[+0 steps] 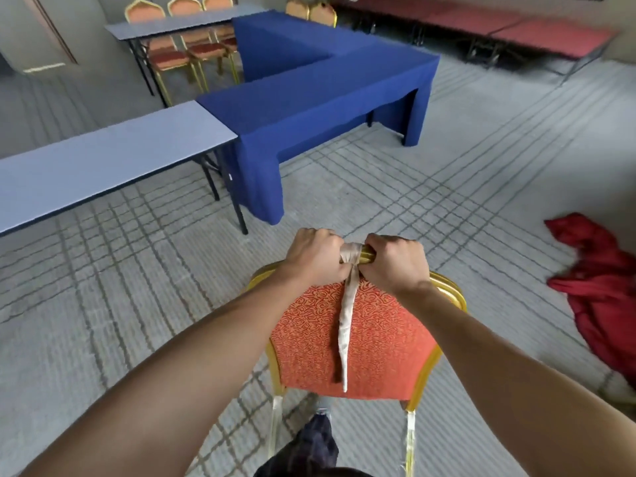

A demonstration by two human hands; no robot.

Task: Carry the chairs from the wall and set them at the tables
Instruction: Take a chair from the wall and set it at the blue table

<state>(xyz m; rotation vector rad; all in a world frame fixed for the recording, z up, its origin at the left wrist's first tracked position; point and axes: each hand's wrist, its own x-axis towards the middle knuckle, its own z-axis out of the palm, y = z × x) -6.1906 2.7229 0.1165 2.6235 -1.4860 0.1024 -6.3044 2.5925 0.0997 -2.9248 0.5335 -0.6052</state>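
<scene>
Your left hand and right hand are both clenched around the top rail of the gold-framed chair with the orange patterned padded back, one on each side of its peak. A pale beige fabric strip is knotted on the rail between your fists and hangs down the backrest. The chair is near you, over the grey carpet with dark grid lines. Ahead to the left stands a bare light-blue folding table with black legs, touching end to end an L-shaped run of tables draped in dark blue cloth. Far left, matching orange chairs sit behind another bare table. A crumpled red cloth lies on the floor at right.
</scene>
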